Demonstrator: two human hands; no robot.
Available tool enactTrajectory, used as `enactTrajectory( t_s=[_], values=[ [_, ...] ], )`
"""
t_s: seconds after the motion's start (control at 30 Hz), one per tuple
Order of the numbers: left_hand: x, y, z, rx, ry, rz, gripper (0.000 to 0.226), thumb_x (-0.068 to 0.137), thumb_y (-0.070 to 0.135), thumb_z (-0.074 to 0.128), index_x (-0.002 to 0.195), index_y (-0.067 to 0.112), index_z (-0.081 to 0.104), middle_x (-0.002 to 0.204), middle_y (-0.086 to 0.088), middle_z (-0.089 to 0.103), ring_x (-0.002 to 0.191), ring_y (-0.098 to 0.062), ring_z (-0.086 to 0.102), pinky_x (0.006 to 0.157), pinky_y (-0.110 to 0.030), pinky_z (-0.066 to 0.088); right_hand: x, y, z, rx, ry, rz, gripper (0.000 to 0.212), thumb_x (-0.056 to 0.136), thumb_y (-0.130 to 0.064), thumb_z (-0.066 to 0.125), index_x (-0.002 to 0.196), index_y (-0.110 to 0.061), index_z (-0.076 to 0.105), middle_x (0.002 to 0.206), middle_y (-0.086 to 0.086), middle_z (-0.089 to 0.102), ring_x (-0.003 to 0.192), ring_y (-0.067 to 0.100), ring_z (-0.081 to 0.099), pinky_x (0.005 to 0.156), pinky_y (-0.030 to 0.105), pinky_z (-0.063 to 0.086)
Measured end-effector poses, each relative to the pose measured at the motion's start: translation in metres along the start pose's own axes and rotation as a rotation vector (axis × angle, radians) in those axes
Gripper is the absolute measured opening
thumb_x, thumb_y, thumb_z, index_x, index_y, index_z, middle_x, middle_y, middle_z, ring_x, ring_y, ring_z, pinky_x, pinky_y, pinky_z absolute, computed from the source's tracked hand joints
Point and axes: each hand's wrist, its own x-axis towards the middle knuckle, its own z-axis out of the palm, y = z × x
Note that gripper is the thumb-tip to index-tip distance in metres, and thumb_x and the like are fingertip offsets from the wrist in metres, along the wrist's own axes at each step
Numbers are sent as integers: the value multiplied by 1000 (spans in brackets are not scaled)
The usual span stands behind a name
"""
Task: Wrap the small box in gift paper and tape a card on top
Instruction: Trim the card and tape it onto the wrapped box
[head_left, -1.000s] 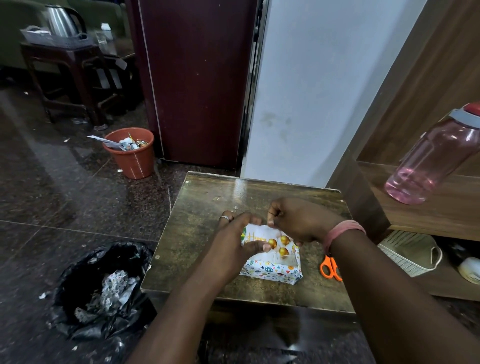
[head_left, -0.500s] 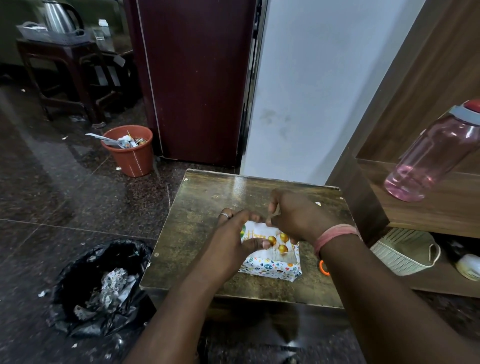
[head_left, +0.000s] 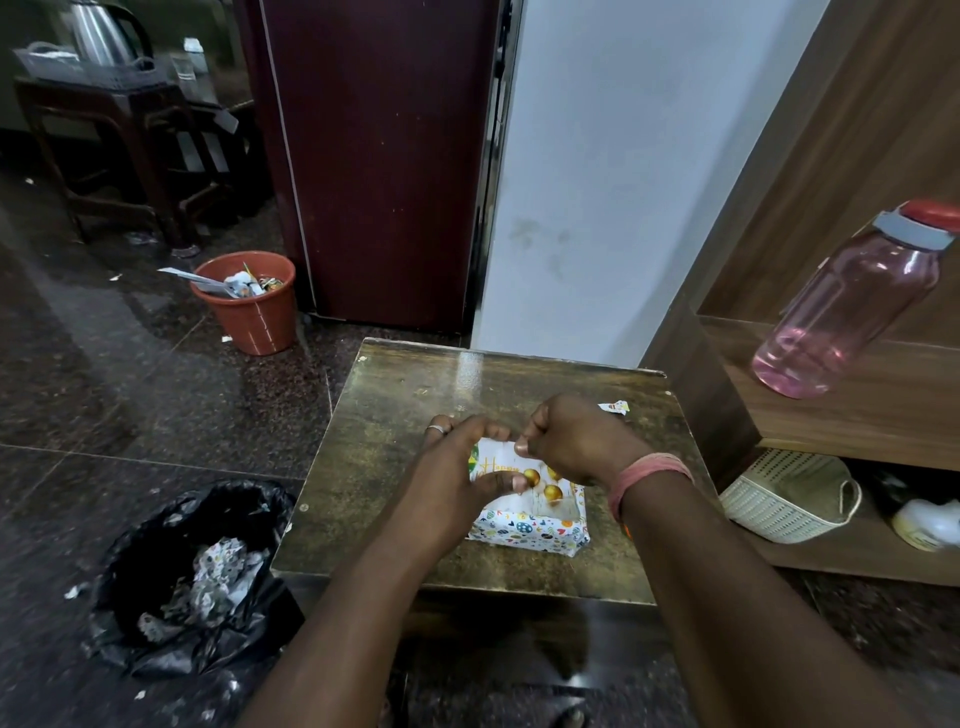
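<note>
Wrapped box (head_left: 530, 530) sitting on the surface (head_left: 395, 415), card (head_left: 519, 470) on top. Left hand (head_left: 457, 467) still gripping card and box; right hand (head_left: 571, 436), fingers pinched (tape unseen), shifted left over scissors. Card-taping apparently underway.

The wrapped box (head_left: 530, 532) under my hands is white paper dotted with small multicoloured shapes: hearts, eggs and specks in blue, orange, green and yellow. The card (head_left: 540, 480) on top is white with gold balls and gold lettering, green at its left edge. The table (head_left: 415, 415) is mottled dark brown. My right wrist wears a pink band (head_left: 644, 475). At right, the bottle (head_left: 852, 306) is clear pink with a grey collar and red cap, above a cream basket (head_left: 789, 499). At left, the bucket (head_left: 249, 306) is terracotta orange; the bin bag (head_left: 156, 561) at lower left is black.
</note>
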Motion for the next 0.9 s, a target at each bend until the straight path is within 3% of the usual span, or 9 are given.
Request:
enactTrajectory(
  t_s=[0.17, 0.27, 0.33, 0.5, 0.6, 0.67, 0.7, 0.8, 0.9],
  values=[
    [-2, -1, -1, -62, 10, -23, 39, 82, 37, 85, 112, 45, 62, 126, 10, 51, 112, -5, 50, 77, -12, 35, -12, 13, 6, 122, 53, -47, 12, 97, -27, 68, 89, -20, 73, 80, -3, 71, 72, 14, 64, 63, 25, 47],
    [-3, 4, -6, -123, 75, -96, 31, 92, 45, 71, 120, 33, 63, 125, 11, 62, 101, 2, 57, 69, -18, 40, -31, 30, 19, 410, 289, -26, 13, 99, -29, 63, 87, -27, 66, 85, -6, 72, 76, 12, 67, 61, 25, 48],
    [-4, 5, -11, -127, 169, -203, 38, 98, 55, 56, 121, 25, 64, 116, 9, 65, 92, -3, 59, 68, -24, 41, -42, 42, 30, 418, 432, 50, 14, 101, -34, 60, 92, -23, 64, 89, -5, 68, 79, 10, 62, 59, 22, 40],
    [-9, 3, -9, -41, 63, -398, 52, 101, 58, 50, 121, 15, 72, 108, 3, 72, 87, -9, 61, 69, -23, 40, -57, 57, 63, 378, 383, 54, 30, 102, -43, 55, 101, -15, 66, 88, -6, 68, 79, 8, 61, 59, 19, 38],
    [-12, 10, -2, -118, 73, -286, 26, 104, 47, 52, 99, 28, 68, 88, 21, 65, 74, 7, 61, 59, -12, 38, -59, 58, 67, 492, 457, -39, 22, 103, -27, 55, 122, -24, 64, 107, -12, 71, 98, -3, 63, 77, 9, 43],
    [-8, 11, -1, -343, 113, -219, 17, 103, 45, 55, 102, 36, 70, 96, 22, 74, 83, 17, 65, 70, -12, 44, -60, 58, 69, 722, 475, -103, 42, 104, -21, 55, 144, -29, 52, 130, -16, 67, 120, -3, 60, 102, 21, 45],
    [-6, 9, -3, -445, 123, -206, 20, 100, 49, 57, 114, 39, 69, 104, 23, 76, 95, 15, 66, 78, -18, 47, -61, 56, 69, 845, 473, -123, 49, 104, -19, 55, 151, -30, 46, 137, -17, 64, 127, -3, 57, 109, 26, 44],
    [-3, 5, -3, -703, 96, -256, 77, 77, 72, 74, 142, 37, 54, 128, 11, 72, 120, -10, 63, 82, -31, 47, -59, 50, 67, 1034, 506, -213, 53, 105, -8, 52, 153, -28, 44, 139, -18, 62, 129, -3, 56, 108, 20, 46],
    [-6, 5, -2, -731, 12, -251, 67, 77, 59, 75, 132, 22, 62, 116, 0, 77, 93, -8, 66, 67, -30, 38, -54, 50, 63, 1035, 564, -261, 44, 104, -7, 53, 144, -26, 54, 133, -19, 66, 126, -1, 59, 102, 21, 49]
  ],
)
